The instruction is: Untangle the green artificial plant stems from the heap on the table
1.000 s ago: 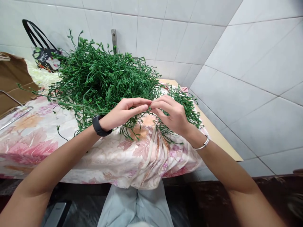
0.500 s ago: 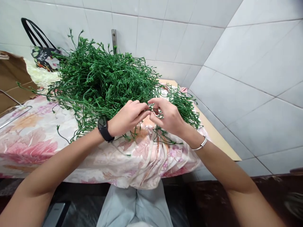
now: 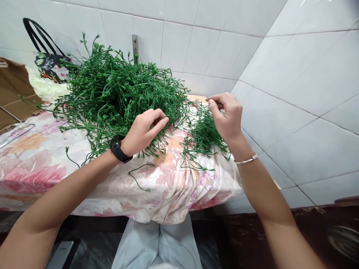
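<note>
A large heap of thin green artificial flower stems (image 3: pixel 123 89) with small bud tips covers the middle of the table. At its front edge is my left hand (image 3: pixel 144 130), a black watch on its wrist, with thumb and fingers closed together. What it holds, if anything, is hidden. To the right, a smaller pile of green stems (image 3: pixel 206 134) lies on the cloth. My right hand (image 3: pixel 227 116), with a bangle at the wrist, is raised above and beside that pile in a pinch. I cannot make out anything between its fingertips.
A floral tablecloth (image 3: pixel 36 157) covers the table and bunches at the front. On the left are a cardboard box (image 3: pixel 14 89), a metal wire rod (image 3: pixel 19 134), pale petals (image 3: pixel 52 89) and a flowered bag (image 3: pixel 52 67). Tiled walls (image 3: pixel 280 86) close off the back and right.
My hands, together at the centre half a second ago, are now apart. The right moved right and up to above the small pile; the left shifted slightly left.
</note>
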The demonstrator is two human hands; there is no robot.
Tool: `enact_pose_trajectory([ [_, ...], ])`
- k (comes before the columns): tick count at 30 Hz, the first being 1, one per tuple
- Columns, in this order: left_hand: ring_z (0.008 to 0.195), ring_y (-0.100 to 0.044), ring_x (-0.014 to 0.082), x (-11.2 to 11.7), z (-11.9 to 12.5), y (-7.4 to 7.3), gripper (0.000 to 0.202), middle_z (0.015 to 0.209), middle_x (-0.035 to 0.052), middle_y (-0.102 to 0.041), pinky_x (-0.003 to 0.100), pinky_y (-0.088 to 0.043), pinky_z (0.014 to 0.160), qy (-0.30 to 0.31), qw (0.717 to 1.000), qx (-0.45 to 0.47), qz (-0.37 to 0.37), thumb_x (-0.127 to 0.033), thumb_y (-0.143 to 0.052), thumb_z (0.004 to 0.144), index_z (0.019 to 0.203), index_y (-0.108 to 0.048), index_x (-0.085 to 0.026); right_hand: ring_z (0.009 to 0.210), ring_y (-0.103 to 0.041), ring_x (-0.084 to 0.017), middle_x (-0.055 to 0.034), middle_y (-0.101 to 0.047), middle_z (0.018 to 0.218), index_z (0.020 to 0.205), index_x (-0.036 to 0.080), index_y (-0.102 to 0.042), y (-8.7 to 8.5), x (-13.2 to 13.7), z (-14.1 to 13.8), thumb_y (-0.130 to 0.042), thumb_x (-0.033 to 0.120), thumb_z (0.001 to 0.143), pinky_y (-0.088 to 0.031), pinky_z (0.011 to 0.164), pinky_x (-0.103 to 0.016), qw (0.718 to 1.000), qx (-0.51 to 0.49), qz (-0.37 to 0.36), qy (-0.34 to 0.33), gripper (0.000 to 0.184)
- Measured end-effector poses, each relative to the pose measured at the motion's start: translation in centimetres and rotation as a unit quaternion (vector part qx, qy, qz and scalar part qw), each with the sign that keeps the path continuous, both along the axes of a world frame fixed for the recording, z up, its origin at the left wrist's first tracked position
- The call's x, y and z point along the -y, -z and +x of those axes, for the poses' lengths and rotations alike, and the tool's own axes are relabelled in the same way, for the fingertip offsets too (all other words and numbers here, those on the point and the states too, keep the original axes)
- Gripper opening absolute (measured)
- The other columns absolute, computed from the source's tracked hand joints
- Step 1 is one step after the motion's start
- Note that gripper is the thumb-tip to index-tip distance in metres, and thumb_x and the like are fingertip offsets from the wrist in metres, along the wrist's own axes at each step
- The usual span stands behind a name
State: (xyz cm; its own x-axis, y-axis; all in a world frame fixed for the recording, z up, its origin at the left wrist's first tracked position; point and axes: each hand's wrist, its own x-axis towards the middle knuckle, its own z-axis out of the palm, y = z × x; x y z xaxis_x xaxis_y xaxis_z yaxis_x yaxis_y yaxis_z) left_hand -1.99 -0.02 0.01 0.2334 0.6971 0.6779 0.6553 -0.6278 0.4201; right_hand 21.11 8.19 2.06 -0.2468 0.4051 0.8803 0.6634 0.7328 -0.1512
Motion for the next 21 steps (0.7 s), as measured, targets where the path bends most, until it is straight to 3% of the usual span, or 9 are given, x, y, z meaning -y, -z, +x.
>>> enact_pose_trajectory([
  [5,0.064,-0.049,0.0098,-0.2,-0.2,-0.3,0.016,0.067,0.0003,-0.055,0.023,-0.038,0.062,0.077,0.980,0.172,-0.071,-0.026,-0.050,0.082,0.074,-0.055,-0.014,0.084,-0.051,-0.025,-0.0086,-0.056,0.080,0.090,0.016,-0.063,1.2,-2.8,1.0,-0.050,0.028,0.082,-0.035,0.079,-0.049,0.988,0.057,-0.080,0.115,0.020],
  [9,0.062,-0.052,0.0091,-0.8,-0.3,-0.2,0.013,0.065,-0.0001,-0.056,0.022,-0.040,0.061,0.089,0.959,0.257,-0.082,-0.024,-0.053,0.080,0.072,-0.057,-0.014,0.101,-0.048,-0.031,-0.0133,-0.056,0.101,0.098,0.015,-0.060,1.1,-2.5,0.8,-0.050,0.034,0.082,-0.030,0.085,-0.052,0.975,0.074,-0.112,0.179,0.028],
  [12,0.061,-0.053,0.0084,-1.3,-0.5,0.0,0.011,0.064,-0.0005,-0.056,0.021,-0.041,0.059,0.084,0.944,0.311,-0.069,-0.022,-0.055,0.078,0.071,-0.058,-0.014,0.102,-0.050,-0.026,-0.0114,-0.058,0.102,0.092,0.016,-0.061,-0.5,0.0,0.1,-0.048,0.035,0.084,-0.031,0.089,-0.046,0.993,0.034,-0.052,0.100,0.024],
  [14,0.059,-0.052,0.0076,-1.7,-0.7,0.1,0.011,0.063,-0.0007,-0.057,0.020,-0.040,0.057,0.071,0.934,0.347,-0.052,-0.021,-0.056,0.078,0.070,-0.059,-0.014,0.090,-0.055,-0.018,-0.0067,-0.061,0.089,0.085,0.018,-0.061,-1.5,2.6,-1.0,-0.044,0.033,0.087,-0.038,0.082,-0.035,0.995,0.067,-0.062,-0.046,0.023],
  [15,0.058,-0.051,0.0072,-1.9,-0.8,0.1,0.011,0.063,-0.0008,-0.057,0.020,-0.040,0.055,0.062,0.928,0.364,-0.043,-0.021,-0.056,0.078,0.069,-0.059,-0.014,0.079,-0.056,-0.014,-0.0038,-0.062,0.080,0.082,0.018,-0.061,-1.7,4.1,-1.8,-0.042,0.033,0.088,-0.040,0.075,-0.030,0.979,0.115,-0.097,-0.140,0.024],
  [17,0.056,-0.050,0.0068,-2.3,-1.1,0.2,0.011,0.061,-0.0011,-0.057,0.019,-0.039,0.054,0.047,0.918,0.392,-0.030,-0.020,-0.056,0.077,0.068,-0.059,-0.014,0.064,-0.055,-0.009,-0.0005,-0.063,0.072,0.083,0.018,-0.062,-1.2,6.9,-3.7,-0.041,0.033,0.089,-0.039,0.062,-0.024,0.905,0.257,-0.182,-0.284,0.026],
  [18,0.055,-0.050,0.0067,-2.5,-1.2,0.2,0.011,0.061,-0.0013,-0.057,0.019,-0.039,0.053,0.042,0.914,0.402,-0.025,-0.020,-0.056,0.077,0.068,-0.059,-0.014,0.060,-0.053,-0.008,0.0000,-0.063,0.070,0.087,0.018,-0.062,-0.6,8.2,-4.7,-0.040,0.031,0.089,-0.037,0.059,-0.023,0.885,0.308,-0.203,-0.285,0.026],
  [21,0.055,-0.049,0.0062,-2.9,-1.5,0.1,0.011,0.059,-0.0016,-0.057,0.019,-0.038,0.052,0.037,0.909,0.414,-0.014,-0.019,-0.056,0.077,0.067,-0.059,-0.014,0.060,-0.054,-0.014,-0.0070,-0.063,0.066,0.081,0.011,-0.060,2.4,10.8,-7.7,-0.041,0.038,0.088,-0.032,0.056,-0.028,0.888,0.409,-0.174,-0.120,0.034],
])
